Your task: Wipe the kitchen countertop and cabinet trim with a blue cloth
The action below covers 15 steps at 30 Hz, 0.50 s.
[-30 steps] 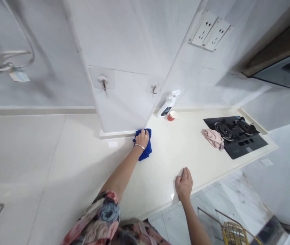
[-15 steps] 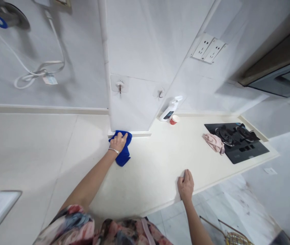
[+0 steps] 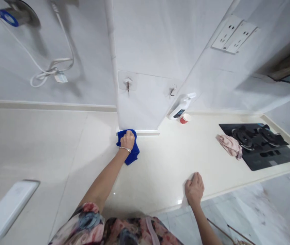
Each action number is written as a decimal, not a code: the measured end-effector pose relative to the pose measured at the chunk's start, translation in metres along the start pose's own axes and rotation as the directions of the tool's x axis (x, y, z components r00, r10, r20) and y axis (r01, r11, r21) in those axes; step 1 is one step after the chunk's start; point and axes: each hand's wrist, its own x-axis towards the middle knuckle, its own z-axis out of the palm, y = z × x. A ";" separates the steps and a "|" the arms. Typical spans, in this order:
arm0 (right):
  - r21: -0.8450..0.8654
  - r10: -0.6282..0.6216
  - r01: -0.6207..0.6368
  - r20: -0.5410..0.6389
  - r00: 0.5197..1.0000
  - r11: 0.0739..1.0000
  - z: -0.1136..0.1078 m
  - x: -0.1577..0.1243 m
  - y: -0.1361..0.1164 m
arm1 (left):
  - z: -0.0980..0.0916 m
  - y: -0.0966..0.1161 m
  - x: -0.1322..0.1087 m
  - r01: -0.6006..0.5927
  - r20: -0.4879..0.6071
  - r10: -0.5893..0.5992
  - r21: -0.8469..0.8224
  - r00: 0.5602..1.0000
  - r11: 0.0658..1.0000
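Observation:
My left hand (image 3: 127, 140), with a bracelet at the wrist, presses a blue cloth (image 3: 132, 157) onto the pale countertop (image 3: 165, 163). The cloth lies bunched against the low ledge (image 3: 147, 133) at the foot of the jutting wall, partly hidden by my fingers. Well to the right, my right hand (image 3: 195, 190) leans on the counter close to its front edge. Its fingers are curled and pressed together, and I see nothing in them.
A white bottle (image 3: 182, 107) and a red-and-white paper cup (image 3: 185, 118) stand by the back wall. Further right, a pink cloth (image 3: 230, 146) touches the black gas hob (image 3: 275, 156). A white oblong object (image 3: 9, 211) lies at left. Hooks (image 3: 128, 83) and sockets (image 3: 235, 35) are on the wall.
The view has turned slightly left, so everything sits further right in the picture. My left hand stays on the blue cloth at the ledge, its fingers more curled. My right hand keeps resting on the counter.

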 end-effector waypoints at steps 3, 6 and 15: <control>-0.016 0.010 -0.009 0.029 1.000 1.000 -0.004 0.000 -0.001 | 0.001 0.000 0.000 0.008 0.004 -0.008 -0.024 1.000 1.000; -0.022 0.016 -0.015 0.044 0.999 1.000 -0.006 0.000 -0.001 | -0.001 0.002 -0.001 0.008 0.013 -0.008 -0.046 1.000 0.999; -0.016 0.032 -0.031 0.056 0.998 0.999 -0.008 -0.001 -0.003 | -0.004 0.022 0.002 0.026 0.043 -0.023 -0.078 0.999 0.997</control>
